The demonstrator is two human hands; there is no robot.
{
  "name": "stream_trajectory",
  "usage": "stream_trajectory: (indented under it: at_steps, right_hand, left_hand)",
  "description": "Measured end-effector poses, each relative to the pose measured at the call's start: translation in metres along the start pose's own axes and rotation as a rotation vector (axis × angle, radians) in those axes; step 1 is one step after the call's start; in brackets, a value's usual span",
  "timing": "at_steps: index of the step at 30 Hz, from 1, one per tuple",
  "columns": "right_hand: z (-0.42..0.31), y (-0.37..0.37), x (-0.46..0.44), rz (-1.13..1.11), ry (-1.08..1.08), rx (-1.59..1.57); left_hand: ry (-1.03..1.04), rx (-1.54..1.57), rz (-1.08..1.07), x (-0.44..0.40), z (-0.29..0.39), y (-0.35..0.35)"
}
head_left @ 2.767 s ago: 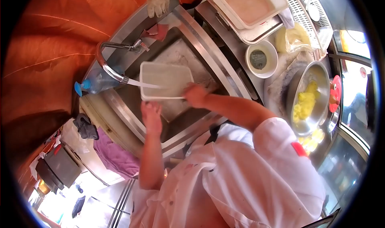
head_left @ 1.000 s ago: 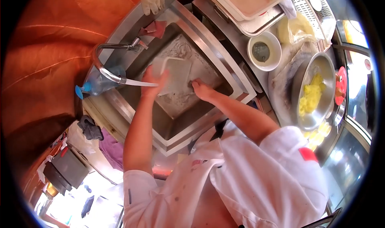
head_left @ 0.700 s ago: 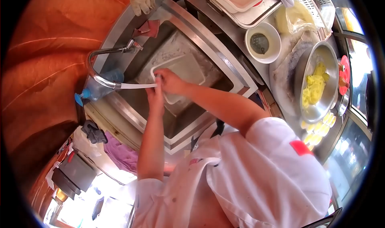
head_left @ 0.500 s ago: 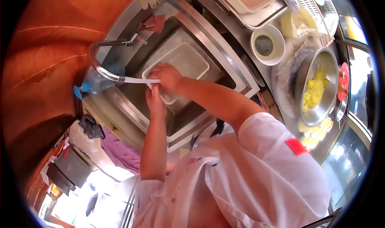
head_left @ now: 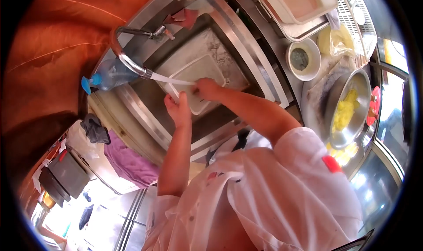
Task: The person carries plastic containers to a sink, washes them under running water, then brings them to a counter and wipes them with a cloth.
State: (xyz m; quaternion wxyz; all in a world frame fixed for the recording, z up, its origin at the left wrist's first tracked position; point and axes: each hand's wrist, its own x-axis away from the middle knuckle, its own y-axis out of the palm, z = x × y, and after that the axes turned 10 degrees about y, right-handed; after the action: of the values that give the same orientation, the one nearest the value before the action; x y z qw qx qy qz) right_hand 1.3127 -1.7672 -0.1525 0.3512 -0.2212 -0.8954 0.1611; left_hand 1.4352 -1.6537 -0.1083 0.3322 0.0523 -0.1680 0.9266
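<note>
A white rectangular tub [head_left: 198, 69] sits tilted in the metal sink [head_left: 164, 59]. Water [head_left: 169, 79] runs from the curved faucet [head_left: 128, 61] into it. My left hand [head_left: 179, 112] grips the tub's near left rim, thumb up along the wall. Over the tub's inside, at the end of the water stream, is my right hand [head_left: 208, 90]. Its fingers are curled, and whatever they hold, if anything, cannot be made out.
A blue-capped plastic bottle [head_left: 112, 74] lies left of the sink. A pink cloth [head_left: 187, 18] hangs by the faucet. On the right counter are a white bowl [head_left: 312, 59], a steel bowl [head_left: 363, 85] with yellow food, and stacked trays [head_left: 299, 30].
My right hand has moved right, away from the left rim and over the tub's inside. My left hand still holds the rim. The view has shifted slightly.
</note>
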Motion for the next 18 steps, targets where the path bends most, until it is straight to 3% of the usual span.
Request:
stream_trajectory:
  at_steps: [2, 5, 9, 11, 13, 18]
  right_hand:
    - [-0.01, 0.019, -0.017, 0.006, -0.181, -0.179]
    - [-0.058, 0.008, -0.014, -0.002, -0.204, -0.476]
    - [-0.038, -0.006, -0.034, 0.313, -0.317, -0.238]
    - [0.006, -0.001, -0.05, 0.384, -0.001, 0.049]
    - [0.042, -0.006, -0.044, 0.299, 0.173, 0.07]
    - [-0.039, 0.006, -0.008, 0.048, -0.159, -0.272]
  left_hand:
    - [-0.004, -0.033, -0.022, -0.005, -0.001, -0.005]
    - [-0.14, 0.13, -0.042, -0.008, 0.001, -0.012]
    - [-0.206, 0.087, -0.054, -0.004, 0.013, -0.018]
    - [-0.134, 0.096, -0.043, 0.005, 0.041, -0.014]
    - [-0.101, 0.093, -0.034, 0.006, 0.049, -0.012]
    - [-0.126, 0.081, -0.034, -0.005, 0.0, -0.006]
